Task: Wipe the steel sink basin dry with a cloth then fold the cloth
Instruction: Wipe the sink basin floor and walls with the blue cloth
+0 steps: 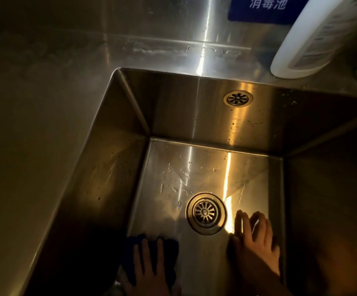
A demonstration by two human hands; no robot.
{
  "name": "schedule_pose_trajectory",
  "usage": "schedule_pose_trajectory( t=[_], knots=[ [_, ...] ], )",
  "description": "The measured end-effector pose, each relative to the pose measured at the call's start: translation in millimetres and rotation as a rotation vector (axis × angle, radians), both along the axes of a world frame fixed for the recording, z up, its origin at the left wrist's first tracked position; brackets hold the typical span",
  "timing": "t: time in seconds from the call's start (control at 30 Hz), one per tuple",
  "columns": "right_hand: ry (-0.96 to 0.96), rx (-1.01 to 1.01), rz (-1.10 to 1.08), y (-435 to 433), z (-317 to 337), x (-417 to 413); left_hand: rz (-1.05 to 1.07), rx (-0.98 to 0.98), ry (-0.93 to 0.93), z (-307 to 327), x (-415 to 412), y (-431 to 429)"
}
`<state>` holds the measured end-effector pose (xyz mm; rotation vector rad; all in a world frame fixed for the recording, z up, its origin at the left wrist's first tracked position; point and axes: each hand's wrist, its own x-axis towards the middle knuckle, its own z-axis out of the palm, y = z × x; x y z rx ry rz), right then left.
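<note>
The sink basin (113, 167) filled the frame's centre and right. Its drain (205, 213) sat low on the floor, the overflow (238, 98) on the back wall above. A bottle (314, 35) stood on the ledge, upper right, a sign (267, 7) just left of it.

At the bottom edge, the left hand (149, 272) lay on the cloth (130, 257), lower left of the drain; the right hand (256, 240) lay just right of the drain.

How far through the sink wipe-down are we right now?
Early to midway, I'd judge. Done: little that I can confirm. In hand: the left hand presses the blue cloth flat on the basin floor at the near left corner; the right hand rests bare beside the drain. Left: droplets beyond the drain and on the back wall, then folding the cloth.
</note>
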<state>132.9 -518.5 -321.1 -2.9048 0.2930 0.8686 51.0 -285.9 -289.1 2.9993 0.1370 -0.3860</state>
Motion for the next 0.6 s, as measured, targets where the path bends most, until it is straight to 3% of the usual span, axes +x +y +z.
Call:
schedule_pose_trajectory(
  t=[0.1,0.13,0.17,0.23,0.27,0.37,0.43,0.6],
  knots=[
    [-0.029,0.019,-0.010,0,-6,-8,0.066,-0.103,0.070,-6,-8,4],
    [-0.041,0.005,0.001,0,-8,-10,0.143,-0.149,0.183,-3,-11,7],
    [-0.050,-0.010,0.019,-2,-11,-11,0.234,-0.122,0.227,2,-9,11],
    [-0.065,-0.031,0.059,-4,-16,-15,0.163,0.139,0.132,2,-1,9],
    [-0.092,-0.038,0.078,-6,-19,-17,0.146,0.170,0.135,2,2,3],
    [-0.151,-0.054,0.146,-9,-21,-18,0.228,-0.116,0.258,-12,25,-21],
    [-0.159,-0.014,0.139,-8,-17,-14,0.350,-0.201,0.208,-9,31,-27],
    [-0.243,-0.006,0.152,-7,-18,-14,0.563,-0.413,0.328,-16,48,-28]
  ],
)
